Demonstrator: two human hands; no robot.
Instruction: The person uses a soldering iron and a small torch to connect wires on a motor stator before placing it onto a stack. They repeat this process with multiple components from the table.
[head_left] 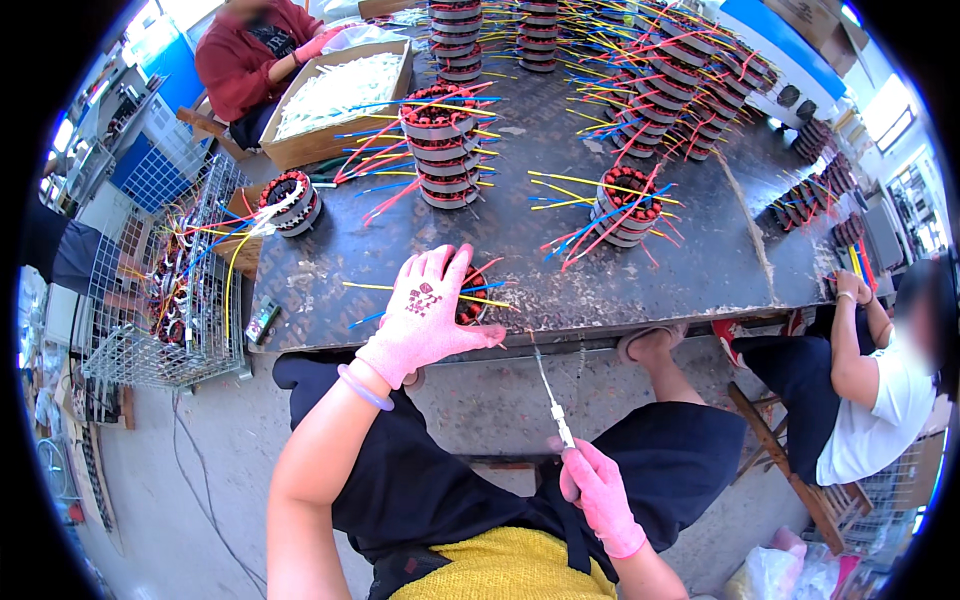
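So, the left hand (425, 312), in a pink glove, is laid open over a small wound stator (473, 300) right at the front edge of the dark workbench (700, 265). The fingers are pointed away from the body and the thumb is stuck out to the right. Most of the stator is covered by the palm, so whether it's actually being pinched can't be told. Yellow, blue and red leads are seen poking out on both sides.

A thin tool with a white handle (562, 425) is gripped in the right hand (600, 492), also gloved in pink and held over the lap, with the tip pointed up toward the bench edge.

Further back, a tall stack of stators (447, 165) and a shorter stack (627, 207) are parked on the bench. A cardboard box (310, 148) is filled with white pieces, and a wire basket (140, 368) is placed off to the left.
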